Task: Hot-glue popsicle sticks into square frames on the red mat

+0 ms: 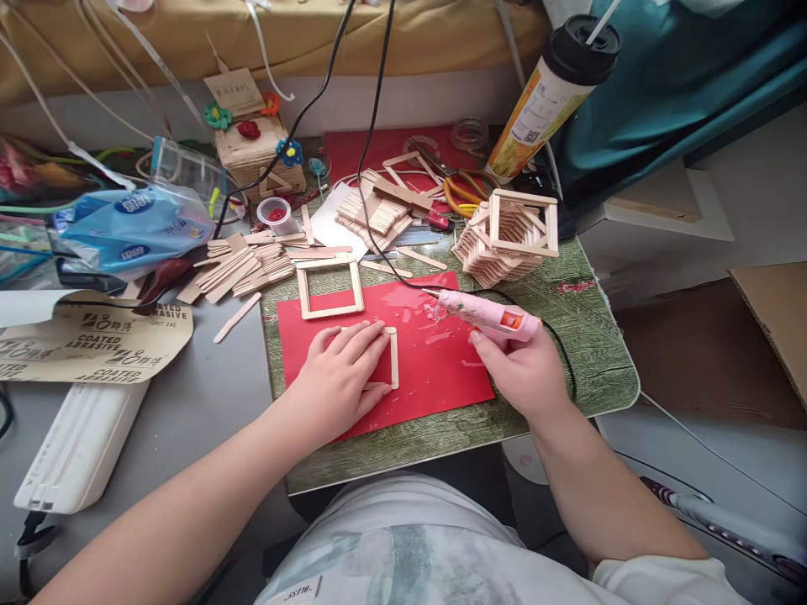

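Note:
My right hand [523,370] is wrapped round a pink hot glue gun [488,315], its nozzle pointing left above the red sheet [441,382]. On that sheet my left hand [344,370] lies over a small frame of wooden craft sticks [394,360], fingers spread and pressing on it. Only the frame's right side shows; the hand hides the rest. Just behind the left hand, a finished-looking square stick frame [303,290] rests partly on the sheet's far edge. Bits of dried glue dot the sheet.
A twisted stack of square stick frames [504,239] stands at the back right, near a tall drink cup [548,97] and pliers [463,189]. Loose craft sticks [245,269] lie left of centre. The black cord [367,160] crosses the table. Sandpaper [94,340] lies at left.

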A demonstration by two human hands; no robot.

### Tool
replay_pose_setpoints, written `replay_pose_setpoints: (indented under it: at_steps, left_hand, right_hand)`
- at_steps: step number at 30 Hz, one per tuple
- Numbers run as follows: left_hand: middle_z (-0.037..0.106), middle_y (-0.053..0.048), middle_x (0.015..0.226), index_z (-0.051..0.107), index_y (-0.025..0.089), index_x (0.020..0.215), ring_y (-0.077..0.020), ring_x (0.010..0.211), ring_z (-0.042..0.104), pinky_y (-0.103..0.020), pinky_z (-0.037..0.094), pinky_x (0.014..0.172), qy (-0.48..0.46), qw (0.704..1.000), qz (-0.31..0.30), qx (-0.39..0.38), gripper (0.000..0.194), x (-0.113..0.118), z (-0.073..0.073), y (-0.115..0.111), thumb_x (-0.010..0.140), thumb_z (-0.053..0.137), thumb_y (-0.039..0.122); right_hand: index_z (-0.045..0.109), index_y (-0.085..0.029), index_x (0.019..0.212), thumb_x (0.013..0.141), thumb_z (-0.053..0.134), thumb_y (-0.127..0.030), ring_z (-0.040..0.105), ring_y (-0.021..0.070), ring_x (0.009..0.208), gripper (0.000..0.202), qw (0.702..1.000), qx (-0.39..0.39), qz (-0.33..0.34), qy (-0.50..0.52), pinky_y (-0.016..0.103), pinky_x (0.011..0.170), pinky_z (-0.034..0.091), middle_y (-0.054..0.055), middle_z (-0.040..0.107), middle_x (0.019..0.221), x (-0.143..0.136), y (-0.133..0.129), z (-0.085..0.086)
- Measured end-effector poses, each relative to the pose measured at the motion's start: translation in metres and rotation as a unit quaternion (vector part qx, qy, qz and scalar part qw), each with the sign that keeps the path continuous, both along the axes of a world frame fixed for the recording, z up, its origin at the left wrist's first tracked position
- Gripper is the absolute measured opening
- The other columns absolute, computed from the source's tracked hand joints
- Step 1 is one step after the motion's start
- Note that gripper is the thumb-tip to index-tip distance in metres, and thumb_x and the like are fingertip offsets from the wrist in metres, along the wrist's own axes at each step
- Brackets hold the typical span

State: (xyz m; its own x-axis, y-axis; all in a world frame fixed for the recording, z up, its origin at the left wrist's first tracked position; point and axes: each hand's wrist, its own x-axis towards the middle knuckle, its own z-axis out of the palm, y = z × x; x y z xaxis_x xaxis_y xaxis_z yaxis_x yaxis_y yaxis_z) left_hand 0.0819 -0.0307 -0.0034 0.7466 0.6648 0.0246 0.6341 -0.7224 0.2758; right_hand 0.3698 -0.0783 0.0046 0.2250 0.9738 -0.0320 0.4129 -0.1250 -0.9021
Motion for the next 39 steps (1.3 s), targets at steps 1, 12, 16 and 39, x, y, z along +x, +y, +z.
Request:
replay_pose_setpoints:
  at_steps: [1,12,16,39]
  left_hand:
    - [0.052,-0.016,0.165,0.055,0.014,0.155,-0.0364,0.147,0.053,-0.056,0.036,0.118,0.000,1.000,0.000,0.003,0.057,-0.001,0.000,0.000,0.108,0.054,0.046]
    - [0.053,-0.015,0.164,0.059,0.013,0.149,-0.0369,0.149,0.051,-0.059,0.035,0.121,0.009,1.000,0.011,0.017,0.054,-0.008,0.001,0.004,0.108,0.054,0.046]
    - [0.053,-0.017,0.164,0.058,0.013,0.151,-0.0377,0.150,0.051,-0.060,0.034,0.122,0.008,1.000,0.021,0.015,0.055,-0.009,0.000,0.003,0.107,0.055,0.046]
    - [0.067,-0.009,0.151,0.062,0.022,0.151,-0.0294,0.139,0.061,-0.053,0.034,0.120,-0.036,0.998,-0.050,-0.007,0.045,-0.005,-0.002,0.000,0.111,0.050,0.038]
  right_hand:
    - [0.073,-0.026,0.123,0.097,0.070,-0.032,0.075,0.0303,0.105,0.027,0.999,-0.021,0.025,0.025,0.043,0.089,0.061,0.008,0.079,0.115,-0.002,-0.001,0.003]
    - [0.072,-0.025,0.104,0.095,0.073,-0.035,0.068,0.0245,0.086,0.014,0.990,-0.070,0.114,-0.046,0.036,0.078,0.051,0.004,0.075,0.097,-0.009,-0.004,-0.008]
    - [0.067,-0.025,0.096,0.096,0.068,-0.032,0.061,0.0215,0.079,0.008,0.982,-0.070,0.155,-0.077,0.034,0.073,0.046,0.002,0.068,0.088,-0.010,-0.001,0.000]
    - [0.053,-0.025,0.084,0.097,0.062,-0.028,0.056,0.0202,0.074,0.016,0.971,-0.091,0.194,-0.109,0.034,0.071,0.042,0.000,0.058,0.081,-0.020,0.004,0.005]
